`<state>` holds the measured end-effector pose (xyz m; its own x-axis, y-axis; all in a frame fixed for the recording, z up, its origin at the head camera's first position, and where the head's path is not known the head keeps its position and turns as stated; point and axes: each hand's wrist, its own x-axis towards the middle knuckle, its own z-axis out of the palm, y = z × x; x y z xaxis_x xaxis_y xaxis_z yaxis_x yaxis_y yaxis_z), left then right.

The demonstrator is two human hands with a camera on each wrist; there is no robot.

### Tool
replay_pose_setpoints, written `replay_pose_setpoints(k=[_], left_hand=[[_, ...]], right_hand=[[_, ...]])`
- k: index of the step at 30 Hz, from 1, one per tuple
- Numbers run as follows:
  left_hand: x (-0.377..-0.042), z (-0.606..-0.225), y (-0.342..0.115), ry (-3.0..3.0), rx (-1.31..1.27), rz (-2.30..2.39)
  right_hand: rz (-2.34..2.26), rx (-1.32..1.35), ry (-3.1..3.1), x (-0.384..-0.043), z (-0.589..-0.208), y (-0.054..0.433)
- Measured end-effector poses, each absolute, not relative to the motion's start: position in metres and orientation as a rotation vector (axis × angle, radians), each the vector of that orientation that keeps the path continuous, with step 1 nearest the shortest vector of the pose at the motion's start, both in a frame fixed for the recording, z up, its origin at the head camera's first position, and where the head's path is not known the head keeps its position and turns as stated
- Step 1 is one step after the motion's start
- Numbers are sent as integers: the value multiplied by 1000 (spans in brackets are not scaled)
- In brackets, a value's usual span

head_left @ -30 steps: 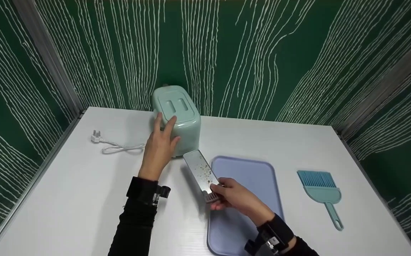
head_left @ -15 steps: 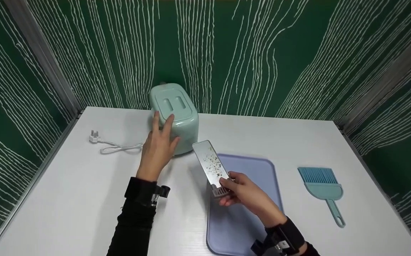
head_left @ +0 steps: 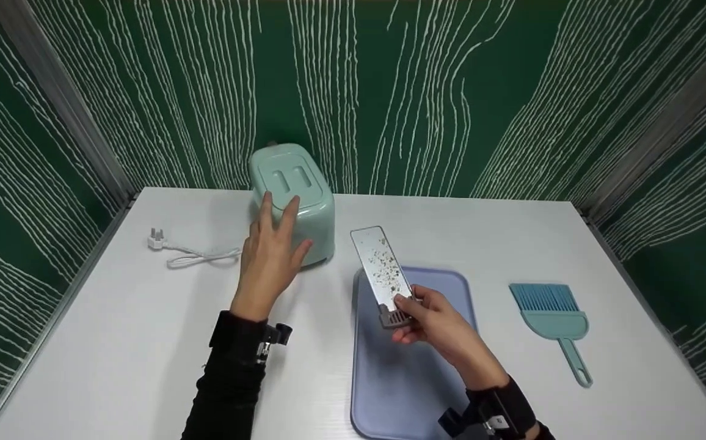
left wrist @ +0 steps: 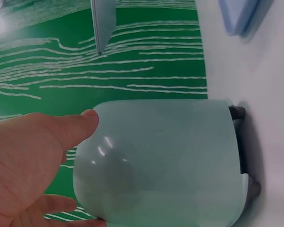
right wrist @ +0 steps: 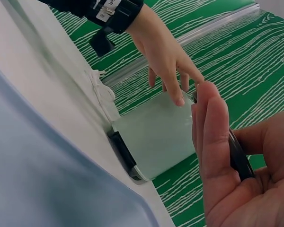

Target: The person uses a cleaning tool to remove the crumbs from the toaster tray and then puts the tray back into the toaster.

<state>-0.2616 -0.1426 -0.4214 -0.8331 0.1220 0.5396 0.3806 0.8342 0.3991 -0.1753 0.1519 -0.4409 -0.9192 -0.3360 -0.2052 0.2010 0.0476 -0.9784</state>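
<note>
A mint-green toaster (head_left: 318, 235) stands upright near the table's back edge, with two oblong recesses on its top. My left hand (head_left: 267, 263) rests its fingertips on the toaster's near top edge, fingers spread and fairly straight. In the left wrist view, the thumb touches one corner of the toaster (left wrist: 170, 161). My right hand (head_left: 444, 330) pinches a flat metal crumb tray (head_left: 375, 256) by its slotted grey end, thumb on top. Brown crumbs are scattered over the tray's shiny surface. In the right wrist view, the right hand (right wrist: 227, 175) hides most of the crumb tray.
Below the crumb tray lies a lavender-blue serving tray (head_left: 389, 379) on the white table (head_left: 310, 379). A teal brush nested with a small dustpan (head_left: 554, 327) lies at the right. The toaster's bundled white power cord (head_left: 194, 260) and plug are at the left.
My right hand has carried the crumb tray rightward, away from the toaster and over the serving tray. The left hand has stayed on the toaster.
</note>
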Motion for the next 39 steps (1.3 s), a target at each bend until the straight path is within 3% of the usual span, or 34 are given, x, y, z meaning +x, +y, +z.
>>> replay_pose_setpoints(k=[16,23,39], left_hand=[[-222,-387,-116,-2394,-491,-883],[-213,-386,-98,-2397,-606,-1227],[-195,-392,-66,-2540,-714,-1511]], right_hand=[[-2055,-79,1961,-177,-419,191],[-2076,-76,1971,-174,-417,194],[-2111,-28,2012,-168,-407,200]])
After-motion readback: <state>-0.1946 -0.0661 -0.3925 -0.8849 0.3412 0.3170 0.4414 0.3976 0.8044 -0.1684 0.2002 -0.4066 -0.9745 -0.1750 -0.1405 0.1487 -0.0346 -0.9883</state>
